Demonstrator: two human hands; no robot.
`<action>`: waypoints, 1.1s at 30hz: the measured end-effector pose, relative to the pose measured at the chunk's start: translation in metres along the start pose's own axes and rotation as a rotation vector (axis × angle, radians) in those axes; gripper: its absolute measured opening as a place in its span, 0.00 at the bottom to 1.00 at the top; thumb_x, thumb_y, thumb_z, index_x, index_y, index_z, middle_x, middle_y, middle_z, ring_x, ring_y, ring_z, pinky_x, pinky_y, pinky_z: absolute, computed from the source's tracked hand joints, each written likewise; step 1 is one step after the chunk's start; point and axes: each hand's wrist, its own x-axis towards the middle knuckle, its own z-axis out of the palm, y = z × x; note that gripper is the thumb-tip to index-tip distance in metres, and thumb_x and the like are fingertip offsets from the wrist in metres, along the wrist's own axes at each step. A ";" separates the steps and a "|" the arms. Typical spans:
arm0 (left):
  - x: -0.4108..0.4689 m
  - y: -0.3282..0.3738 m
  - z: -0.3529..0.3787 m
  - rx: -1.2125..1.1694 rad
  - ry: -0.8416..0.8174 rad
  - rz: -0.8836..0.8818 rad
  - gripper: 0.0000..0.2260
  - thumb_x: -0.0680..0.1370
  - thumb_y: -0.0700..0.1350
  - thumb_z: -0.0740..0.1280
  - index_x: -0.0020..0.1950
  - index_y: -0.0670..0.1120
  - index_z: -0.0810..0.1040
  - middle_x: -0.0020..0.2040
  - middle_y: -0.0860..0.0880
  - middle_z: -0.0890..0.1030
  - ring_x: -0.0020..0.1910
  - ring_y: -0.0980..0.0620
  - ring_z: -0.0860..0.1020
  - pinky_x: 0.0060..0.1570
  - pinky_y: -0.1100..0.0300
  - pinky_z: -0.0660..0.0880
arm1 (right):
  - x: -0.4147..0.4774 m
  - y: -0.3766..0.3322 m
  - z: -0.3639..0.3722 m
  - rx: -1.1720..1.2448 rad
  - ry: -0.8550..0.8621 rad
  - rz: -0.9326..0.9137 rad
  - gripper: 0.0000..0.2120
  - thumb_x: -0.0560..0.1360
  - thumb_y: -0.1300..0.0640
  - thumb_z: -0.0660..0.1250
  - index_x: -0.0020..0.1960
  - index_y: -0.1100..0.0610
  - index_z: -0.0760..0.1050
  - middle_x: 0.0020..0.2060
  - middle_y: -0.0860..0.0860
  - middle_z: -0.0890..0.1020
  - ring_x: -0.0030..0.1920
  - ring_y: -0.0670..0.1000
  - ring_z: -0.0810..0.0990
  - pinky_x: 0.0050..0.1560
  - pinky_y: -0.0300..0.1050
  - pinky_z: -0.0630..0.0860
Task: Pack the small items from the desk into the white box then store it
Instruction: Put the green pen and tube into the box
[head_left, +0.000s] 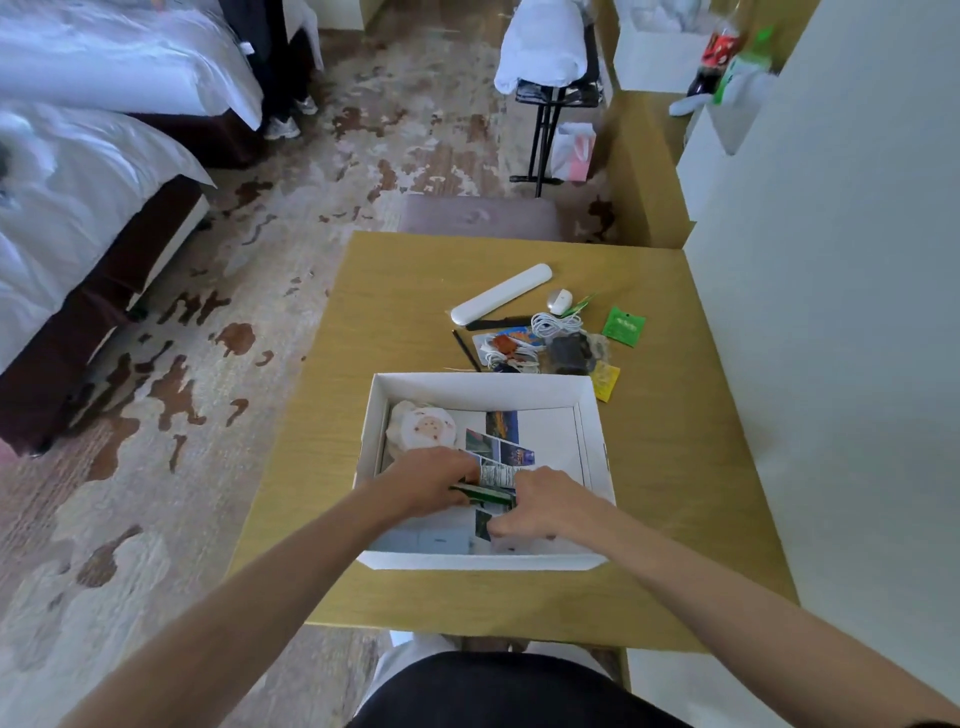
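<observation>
An open white box (483, 384) sits on the wooden desk (395, 291). Inside it lie a round white plush with a face (423, 428) and several photo cards (501, 441). Both my hands are down in the box: my left hand (434, 480) and my right hand (545, 504) together grip a small green packet (491, 486). Beyond the box a pile of small items remains on the desk: a long white case (501, 293), a white mouse (560, 300), a coiled white cable (556, 325), a green sachet (623, 326), a yellow sachet (605, 381) and a dark pouch (569, 353).
A white wall (831, 312) borders the desk on the right. A padded stool (478, 215) stands beyond the far edge. Two beds (78, 208) lie at the left over patterned carpet. A folding stand with white linen (545, 57) is at the back.
</observation>
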 end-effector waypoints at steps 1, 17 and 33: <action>0.001 -0.001 0.000 0.015 -0.001 0.022 0.09 0.76 0.49 0.67 0.54 0.49 0.74 0.54 0.51 0.79 0.54 0.51 0.76 0.47 0.54 0.74 | 0.001 -0.001 0.000 -0.004 0.011 0.004 0.22 0.65 0.39 0.66 0.46 0.56 0.73 0.36 0.51 0.78 0.31 0.48 0.76 0.27 0.42 0.70; -0.019 -0.021 -0.002 -0.181 -0.025 0.070 0.08 0.76 0.51 0.65 0.54 0.53 0.78 0.49 0.54 0.81 0.42 0.59 0.75 0.38 0.60 0.71 | 0.008 0.000 -0.005 0.066 -0.247 -0.044 0.14 0.80 0.48 0.59 0.48 0.58 0.75 0.42 0.55 0.83 0.37 0.51 0.84 0.40 0.44 0.77; -0.021 0.010 -0.012 -0.298 -0.280 0.030 0.08 0.76 0.45 0.68 0.53 0.49 0.82 0.52 0.52 0.81 0.48 0.55 0.77 0.41 0.66 0.67 | 0.010 0.005 -0.005 -0.049 -0.219 -0.312 0.13 0.79 0.49 0.64 0.56 0.57 0.79 0.47 0.51 0.81 0.45 0.52 0.81 0.52 0.50 0.78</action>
